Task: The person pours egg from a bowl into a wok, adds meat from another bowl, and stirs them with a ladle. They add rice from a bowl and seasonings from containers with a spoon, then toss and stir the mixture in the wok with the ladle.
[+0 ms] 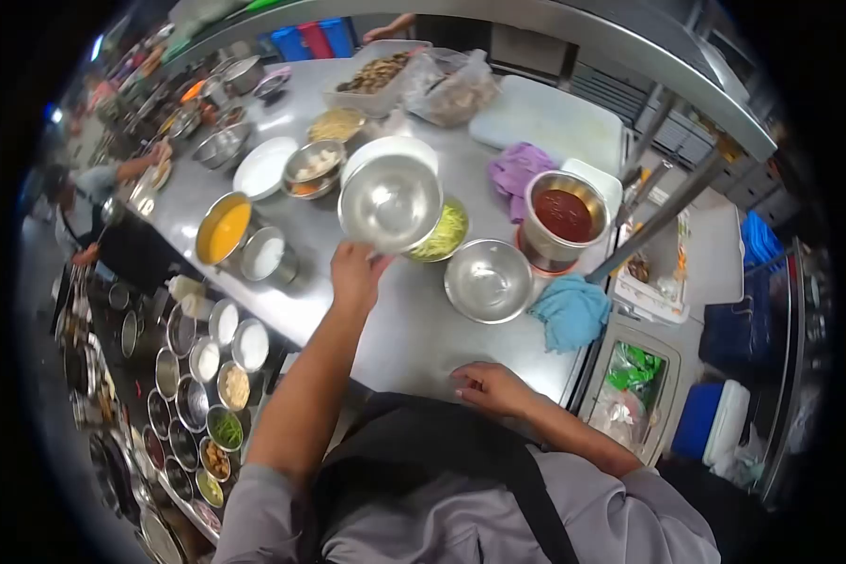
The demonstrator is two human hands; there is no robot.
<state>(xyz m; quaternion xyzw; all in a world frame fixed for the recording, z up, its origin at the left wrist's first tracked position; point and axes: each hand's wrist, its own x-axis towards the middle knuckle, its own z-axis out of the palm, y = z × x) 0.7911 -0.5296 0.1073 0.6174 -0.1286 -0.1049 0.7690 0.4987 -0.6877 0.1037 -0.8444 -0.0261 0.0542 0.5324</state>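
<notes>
Left hand (354, 274): as my fingers pinch its near rim, the steel bowl's inside (388, 199) is unobstructed.
Right hand (494, 388): loosely curled, seemingly empty, over the bench (395, 324).
Second bowl (488, 282): beside shredded greens (445, 231), probably for easy reach.

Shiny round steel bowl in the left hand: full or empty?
Empty. Inside the shiny round steel bowl, held at its rim by the left hand, only bare metal and reflections show.
</notes>
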